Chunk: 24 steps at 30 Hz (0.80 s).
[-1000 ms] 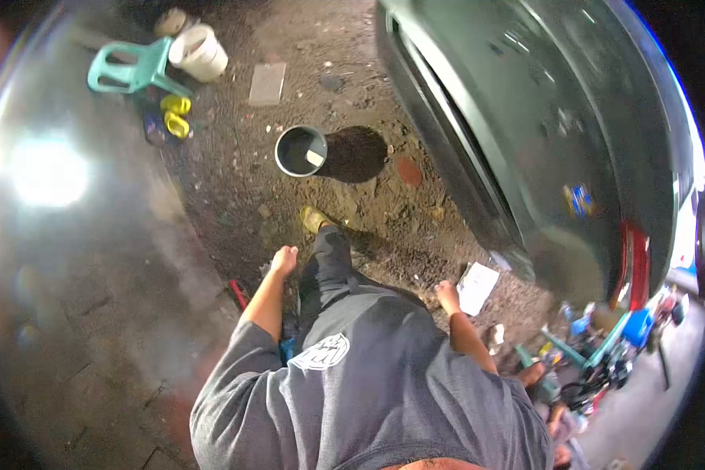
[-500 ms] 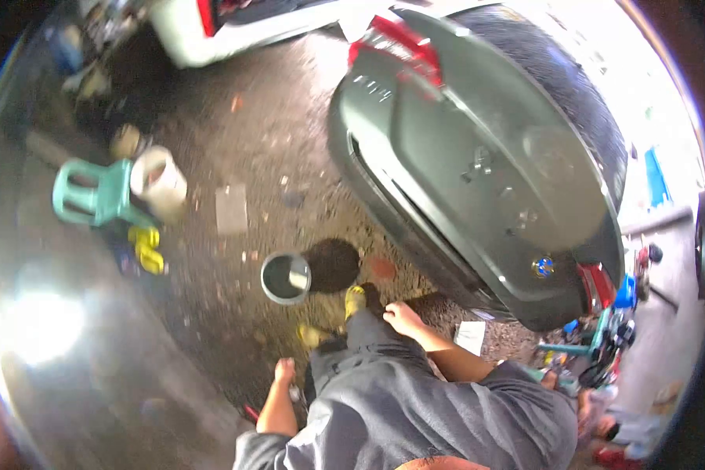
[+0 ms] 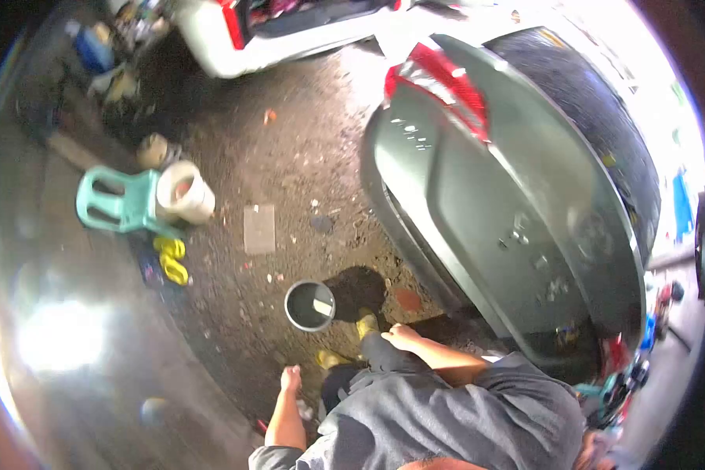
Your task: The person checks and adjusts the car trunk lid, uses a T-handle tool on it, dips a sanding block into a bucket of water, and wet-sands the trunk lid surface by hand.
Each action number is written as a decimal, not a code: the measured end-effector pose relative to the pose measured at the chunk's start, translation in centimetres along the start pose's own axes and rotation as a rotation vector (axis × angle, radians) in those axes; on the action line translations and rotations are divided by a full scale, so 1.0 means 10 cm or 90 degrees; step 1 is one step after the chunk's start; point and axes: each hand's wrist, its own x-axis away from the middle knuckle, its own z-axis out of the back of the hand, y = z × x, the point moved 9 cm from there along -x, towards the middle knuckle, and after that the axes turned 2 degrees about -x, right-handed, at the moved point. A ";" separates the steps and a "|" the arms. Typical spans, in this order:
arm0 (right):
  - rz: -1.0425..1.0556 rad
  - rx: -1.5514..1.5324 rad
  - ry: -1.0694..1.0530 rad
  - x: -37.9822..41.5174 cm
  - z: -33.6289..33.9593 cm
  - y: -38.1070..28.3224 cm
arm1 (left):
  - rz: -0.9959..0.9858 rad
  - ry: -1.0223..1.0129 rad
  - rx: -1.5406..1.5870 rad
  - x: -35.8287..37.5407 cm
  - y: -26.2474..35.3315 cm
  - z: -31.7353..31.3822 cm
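Observation:
My left hand (image 3: pixel 291 379) hangs low at my side, its fingers curled; whether anything is in them is too small to tell. Over my thigh, near the yellow shoe (image 3: pixel 366 323), is my right hand (image 3: pixel 402 336), with fingers bent together and their inner side hidden. A dark bucket (image 3: pixel 290 307) with a pale item inside stands on the dirt floor in front of my feet, touched by neither hand. To the right is the dark green rear of a car (image 3: pixel 478 204) with a red tail light (image 3: pixel 475 98).
At the left are a green plastic chair (image 3: pixel 137 200), a white bucket (image 3: pixel 200 201) and yellow slippers (image 3: pixel 174 269). A flat pale square (image 3: pixel 259 229) lies on the floor. A white vehicle (image 3: pixel 290 45) stands at the top, and tools clutter the right edge.
The view has shifted, so the car, chair and buckets appear farther right and lower. Both hands remain near my body, and the bucket stays in front of my feet.

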 end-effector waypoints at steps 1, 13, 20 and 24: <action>0.037 0.043 -0.021 -0.19 -0.07 -0.01 | -0.123 0.024 -0.014 -0.27 0.04 -0.20; 0.264 0.103 -0.112 -2.93 -1.85 -0.19 | -0.031 -0.033 0.370 -1.36 1.22 -1.80; 0.426 0.308 -0.179 -4.40 -3.45 -1.02 | -0.098 -0.031 0.319 -2.00 1.13 -1.92; 0.349 0.650 -0.275 -5.04 -4.30 -1.07 | -0.097 -0.027 0.238 -2.34 0.81 -2.10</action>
